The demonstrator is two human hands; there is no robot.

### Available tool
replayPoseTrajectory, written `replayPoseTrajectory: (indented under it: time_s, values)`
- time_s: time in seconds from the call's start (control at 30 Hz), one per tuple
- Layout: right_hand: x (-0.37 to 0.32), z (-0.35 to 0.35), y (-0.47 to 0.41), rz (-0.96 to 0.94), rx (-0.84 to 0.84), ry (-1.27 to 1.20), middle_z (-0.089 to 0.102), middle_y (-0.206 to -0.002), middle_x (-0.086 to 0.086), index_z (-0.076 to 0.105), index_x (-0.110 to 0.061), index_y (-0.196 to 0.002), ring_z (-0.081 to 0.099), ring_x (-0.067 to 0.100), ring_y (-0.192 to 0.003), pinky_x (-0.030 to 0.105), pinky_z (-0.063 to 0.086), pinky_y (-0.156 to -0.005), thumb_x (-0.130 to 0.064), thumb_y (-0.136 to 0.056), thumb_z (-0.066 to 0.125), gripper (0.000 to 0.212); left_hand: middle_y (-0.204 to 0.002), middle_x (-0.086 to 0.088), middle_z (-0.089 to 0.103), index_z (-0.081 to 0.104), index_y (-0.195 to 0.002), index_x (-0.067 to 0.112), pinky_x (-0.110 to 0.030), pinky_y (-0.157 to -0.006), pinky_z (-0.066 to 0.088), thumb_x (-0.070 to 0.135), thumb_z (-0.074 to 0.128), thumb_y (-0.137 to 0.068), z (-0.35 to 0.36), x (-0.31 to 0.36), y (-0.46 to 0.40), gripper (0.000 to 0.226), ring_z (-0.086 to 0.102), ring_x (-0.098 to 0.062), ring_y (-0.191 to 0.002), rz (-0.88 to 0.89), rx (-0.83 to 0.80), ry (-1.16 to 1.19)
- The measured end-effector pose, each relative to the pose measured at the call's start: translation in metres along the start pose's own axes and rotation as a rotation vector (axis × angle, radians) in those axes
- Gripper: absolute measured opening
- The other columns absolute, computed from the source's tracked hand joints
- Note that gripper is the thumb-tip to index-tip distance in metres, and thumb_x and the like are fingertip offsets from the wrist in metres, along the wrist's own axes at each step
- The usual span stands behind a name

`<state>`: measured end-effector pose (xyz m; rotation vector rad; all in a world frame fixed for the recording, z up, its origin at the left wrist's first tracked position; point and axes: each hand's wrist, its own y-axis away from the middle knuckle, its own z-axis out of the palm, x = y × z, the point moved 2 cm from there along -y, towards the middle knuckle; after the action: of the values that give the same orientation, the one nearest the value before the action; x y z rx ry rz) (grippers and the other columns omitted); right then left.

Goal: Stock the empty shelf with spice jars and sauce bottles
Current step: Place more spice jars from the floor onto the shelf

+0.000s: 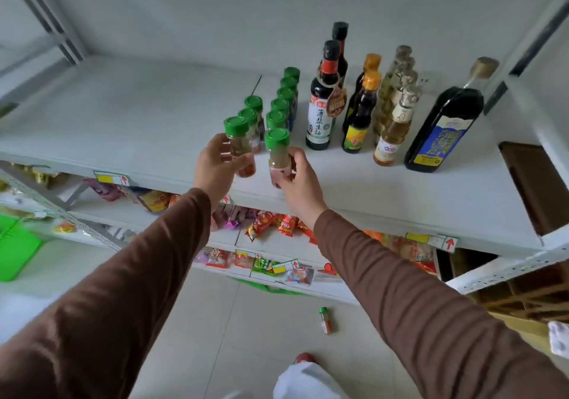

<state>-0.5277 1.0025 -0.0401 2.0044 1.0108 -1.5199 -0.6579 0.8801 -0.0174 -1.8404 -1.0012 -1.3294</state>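
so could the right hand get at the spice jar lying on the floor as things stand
Probably not right away: the right hand is up at the shelf gripping a green-capped jar, and the fallen jar lies far below, though nothing blocks it.

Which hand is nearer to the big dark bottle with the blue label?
Right. The right hand grips a green-capped spice jar, left of the blue-labelled bottle with other bottles between. The left hand, gripping another jar, is farther left.
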Motion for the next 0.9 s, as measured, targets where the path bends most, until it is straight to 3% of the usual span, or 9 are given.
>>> replayPoseTrajectory:
  time_s: [0.17,0.3,0.37,0.5,0.63,0.77,0.9]
  values:
    - [-0.008,0.027,-0.029,0.005,-0.032,-0.051,0.066,-0.108,0.002,0.053,-0.023,-0.123,0.062,0.017,-0.095,0.022,0.046,-0.074,-0.012,-0.092,0.067,0.036,-0.104,0.007,0.069,0.061,-0.118,0.016,-0.025,-0.077,0.055,0.014,0.078,-0.082,-0.026,0.007,-0.060,0.040,0.067,-0.011,-0.090,0.039,0.052,0.046]
    - [-0.016,0.050,-0.040,0.010,-0.035,-0.087,0.061,-0.099,-0.010,0.052,-0.027,-0.123,0.056,-0.009,-0.083,0.010,0.044,-0.073,-0.010,-0.092,0.067,0.038,-0.107,0.003,0.069,0.061,-0.118,0.014,-0.015,-0.069,0.051,0.010,0.076,-0.083,-0.042,0.005,-0.110,0.039,0.065,-0.006,-0.087,0.053,0.044,0.051]
    - [-0.016,0.062,-0.043,0.008,-0.017,-0.073,0.062,-0.100,-0.005,0.052,-0.027,-0.121,0.054,-0.009,-0.081,0.009,0.043,-0.071,-0.012,-0.091,0.068,0.037,-0.105,0.002,0.068,0.060,-0.120,0.011,-0.011,-0.064,0.050,0.006,0.074,-0.083,-0.045,0.001,-0.137,0.040,0.065,-0.005,-0.084,0.049,0.020,0.053]
    - [-0.016,0.082,-0.051,0.043,0.064,-0.085,0.063,-0.097,-0.010,0.054,-0.024,-0.119,0.055,-0.005,-0.081,0.012,0.043,-0.071,-0.012,-0.090,0.069,0.035,-0.096,0.008,0.070,0.061,-0.115,0.015,-0.011,-0.063,0.050,0.001,0.074,-0.082,-0.035,-0.017,-0.188,0.038,0.066,0.006,-0.072,0.009,-0.136,0.015]
    - [-0.017,0.100,-0.052,0.061,0.136,-0.086,0.061,-0.099,-0.021,0.054,-0.023,-0.122,0.057,-0.012,-0.087,0.005,0.039,-0.074,-0.012,-0.091,0.069,0.035,-0.096,0.006,0.071,0.064,-0.113,0.014,-0.019,-0.069,0.053,-0.001,0.077,-0.079,-0.009,-0.035,-0.223,0.039,0.068,-0.002,-0.078,0.014,-0.321,-0.013]
    - [-0.012,0.119,-0.048,0.111,0.152,-0.076,0.067,-0.112,-0.012,0.055,-0.025,-0.126,0.059,-0.006,-0.096,0.007,0.042,-0.082,-0.014,-0.091,0.068,0.038,-0.098,-0.003,0.067,0.062,-0.116,0.010,-0.013,-0.063,0.053,-0.007,0.071,-0.081,0.014,-0.044,-0.240,0.039,0.064,-0.007,-0.077,0.043,-0.431,-0.022]
    - [-0.008,0.130,-0.048,0.142,0.156,-0.044,0.065,-0.111,-0.013,0.054,-0.026,-0.124,0.058,-0.009,-0.096,0.005,0.041,-0.081,-0.015,-0.090,0.068,0.038,-0.102,-0.010,0.066,0.059,-0.122,0.005,-0.015,-0.060,0.054,-0.011,0.067,-0.083,0.026,-0.051,-0.249,0.043,0.064,-0.017,-0.083,0.040,-0.511,-0.010]
